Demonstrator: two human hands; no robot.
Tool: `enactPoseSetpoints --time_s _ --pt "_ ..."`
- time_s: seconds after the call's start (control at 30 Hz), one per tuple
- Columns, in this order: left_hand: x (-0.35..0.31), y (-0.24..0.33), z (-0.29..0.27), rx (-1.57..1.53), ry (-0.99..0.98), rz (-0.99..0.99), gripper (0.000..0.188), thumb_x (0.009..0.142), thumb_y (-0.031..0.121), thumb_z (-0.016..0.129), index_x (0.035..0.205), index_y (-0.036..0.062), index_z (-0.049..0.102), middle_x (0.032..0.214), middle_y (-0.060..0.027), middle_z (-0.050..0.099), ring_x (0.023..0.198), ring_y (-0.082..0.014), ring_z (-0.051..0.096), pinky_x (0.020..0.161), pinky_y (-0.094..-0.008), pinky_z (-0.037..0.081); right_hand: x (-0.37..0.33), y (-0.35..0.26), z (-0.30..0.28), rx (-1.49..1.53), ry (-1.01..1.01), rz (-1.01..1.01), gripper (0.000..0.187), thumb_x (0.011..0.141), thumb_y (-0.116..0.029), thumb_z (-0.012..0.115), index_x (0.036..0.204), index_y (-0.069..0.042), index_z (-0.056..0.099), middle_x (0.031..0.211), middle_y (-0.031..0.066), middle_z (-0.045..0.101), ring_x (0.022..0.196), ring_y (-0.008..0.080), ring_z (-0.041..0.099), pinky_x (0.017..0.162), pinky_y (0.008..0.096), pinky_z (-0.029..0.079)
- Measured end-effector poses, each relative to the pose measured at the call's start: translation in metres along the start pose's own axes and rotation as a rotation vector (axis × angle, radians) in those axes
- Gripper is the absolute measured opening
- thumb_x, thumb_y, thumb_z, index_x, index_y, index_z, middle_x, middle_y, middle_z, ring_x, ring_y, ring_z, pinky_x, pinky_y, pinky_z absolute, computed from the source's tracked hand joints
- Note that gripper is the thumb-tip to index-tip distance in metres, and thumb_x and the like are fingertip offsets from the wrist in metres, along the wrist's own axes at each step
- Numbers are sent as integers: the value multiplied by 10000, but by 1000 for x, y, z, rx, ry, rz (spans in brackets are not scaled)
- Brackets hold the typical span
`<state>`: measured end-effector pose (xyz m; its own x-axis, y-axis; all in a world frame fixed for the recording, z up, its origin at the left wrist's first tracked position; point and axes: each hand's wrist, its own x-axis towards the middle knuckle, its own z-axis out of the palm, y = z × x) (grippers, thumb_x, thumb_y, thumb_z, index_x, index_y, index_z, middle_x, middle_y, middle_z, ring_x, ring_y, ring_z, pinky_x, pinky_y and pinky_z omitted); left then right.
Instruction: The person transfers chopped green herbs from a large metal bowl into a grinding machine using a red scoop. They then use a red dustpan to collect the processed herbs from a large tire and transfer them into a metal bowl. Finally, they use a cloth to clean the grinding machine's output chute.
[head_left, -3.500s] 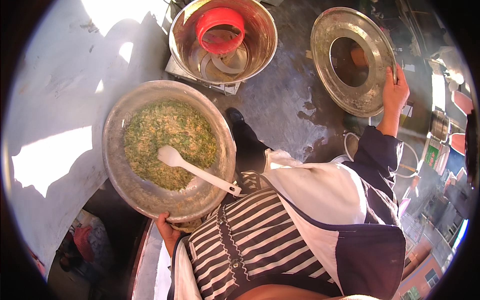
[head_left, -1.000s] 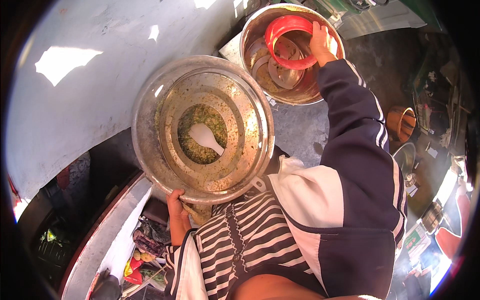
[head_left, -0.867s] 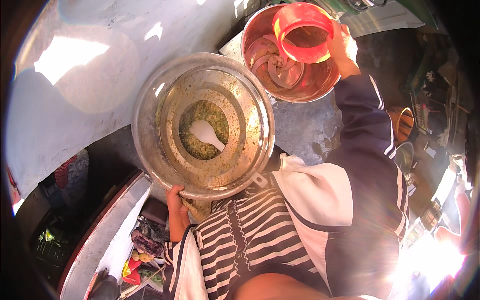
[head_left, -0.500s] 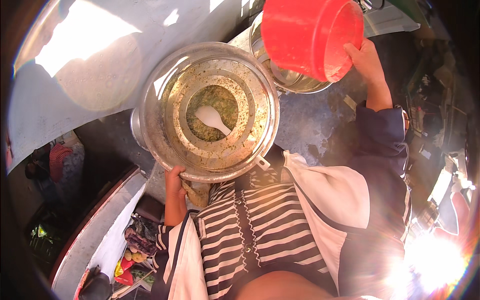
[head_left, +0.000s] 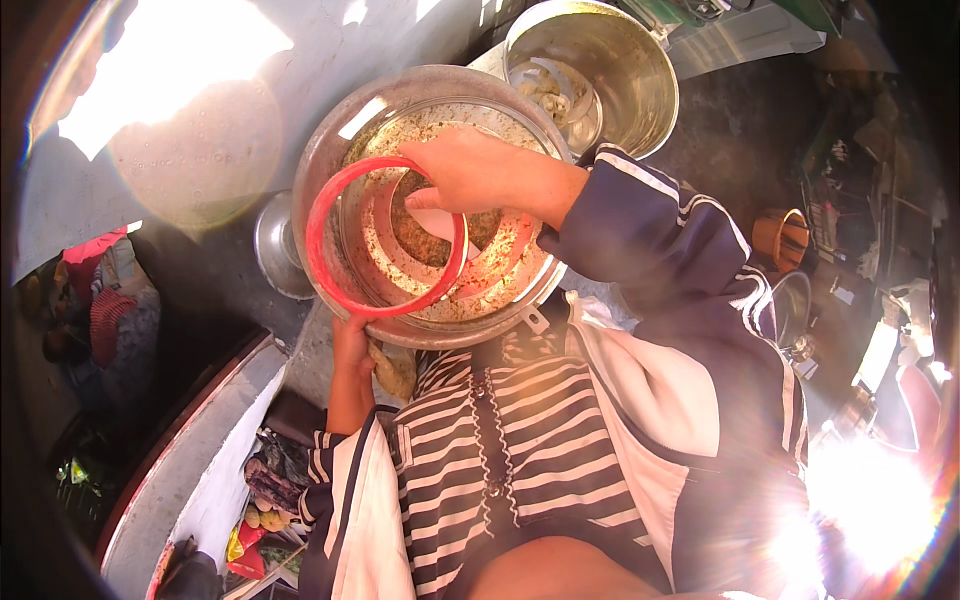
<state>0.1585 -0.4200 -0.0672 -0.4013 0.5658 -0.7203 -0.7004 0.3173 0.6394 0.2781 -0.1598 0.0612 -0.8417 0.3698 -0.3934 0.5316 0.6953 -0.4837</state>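
Head view: right hand point(head_left: 455, 172) clasps red ring point(head_left: 319, 240), axis roughly toward camera; left hand point(head_left: 350, 342) clasps basin point(head_left: 322, 150).

On my left, a pale wall point(head_left: 215, 150) catches a bright patch of sunlight point(head_left: 180, 60), with a red striped cloth point(head_left: 108, 325) below it. A red-and-yellow packet point(head_left: 246, 552) lies nearer me. On my right, an orange bucket point(head_left: 778, 240) rests on the dark floor point(head_left: 735, 150).
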Motion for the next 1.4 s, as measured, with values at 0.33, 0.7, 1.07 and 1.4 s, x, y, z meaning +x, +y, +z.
enactPoseSetpoints --time_s 0.33,0.7,1.07,1.4 --pt "7 -10 -14 -34 -39 9 432 656 -7 533 1087 -26 524 957 -113 601 833 -233 602 739 -340 496 -97 28 0 -357 -281 -336 835 625 -170 764 1361 -214 370 1323 95 449 1196 281 439 956 432 362" --pt "13 -23 -21 -53 -67 18 463 653 -20 526 1115 -30 503 984 -116 592 861 -247 597 774 -347 488 -81 18 19 -376 -299 -612 785 613 -89 715 1323 -225 408 1083 113 511 1132 280 433 1005 430 275" --pt "30 -27 -20 -36 -65 71 488 707 10 553 1187 -14 466 1053 -118 575 899 -252 595 769 -368 486 -47 -58 -92 -38 -787 -493 657 526 -115 711 1165 -96 562 972 95 597 955 269 543 916 387 341" --pt "42 -36 -20 -210 -46 -18 396 698 15 571 1090 -17 517 950 -82 567 802 -214 576 711 -346 475 -61 -37 -178 269 -760 -585 763 547 -230 794 1208 35 522 1179 167 557 1071 271 538 925 341 403"
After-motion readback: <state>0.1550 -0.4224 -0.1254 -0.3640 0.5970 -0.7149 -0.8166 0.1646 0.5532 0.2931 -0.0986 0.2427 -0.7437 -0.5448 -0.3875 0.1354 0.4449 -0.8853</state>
